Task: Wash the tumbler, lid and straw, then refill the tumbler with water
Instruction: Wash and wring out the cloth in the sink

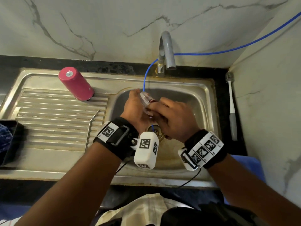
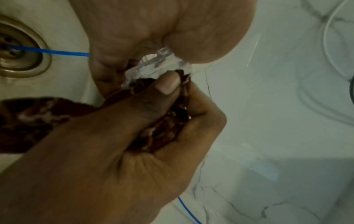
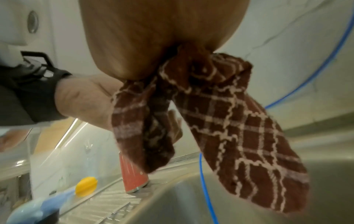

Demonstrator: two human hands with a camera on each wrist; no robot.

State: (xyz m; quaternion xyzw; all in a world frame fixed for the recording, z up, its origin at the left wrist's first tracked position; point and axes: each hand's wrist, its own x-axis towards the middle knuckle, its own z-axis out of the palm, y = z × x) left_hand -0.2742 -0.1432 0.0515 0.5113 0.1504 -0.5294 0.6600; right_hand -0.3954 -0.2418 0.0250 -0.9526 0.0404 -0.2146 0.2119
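Over the sink basin [image 1: 187, 97] my left hand [image 1: 135, 103] grips the clear plastic lid [image 1: 145, 98] on edge. My right hand [image 1: 171, 111] holds a brown checked cloth [image 3: 239, 121] bunched in its fingers and presses it to the lid [image 2: 159, 66], thumb [image 2: 166, 84] on the rim. The loose end of the cloth hangs below the right palm. The pink tumbler [image 1: 75, 84] stands upside down on the drainboard, left of the basin, apart from both hands. A thin bent metal rod, maybe the straw [image 1: 92, 123], lies on the drainboard.
The tap [image 1: 167, 49] stands behind the basin, and I cannot tell if water is running. A thin blue tube [image 1: 146, 75] runs from the wall down to the drain [image 2: 17, 50]. A long-handled brush [image 1: 231, 103] lies on the right counter. A dark tray [image 1: 8, 141] sits far left.
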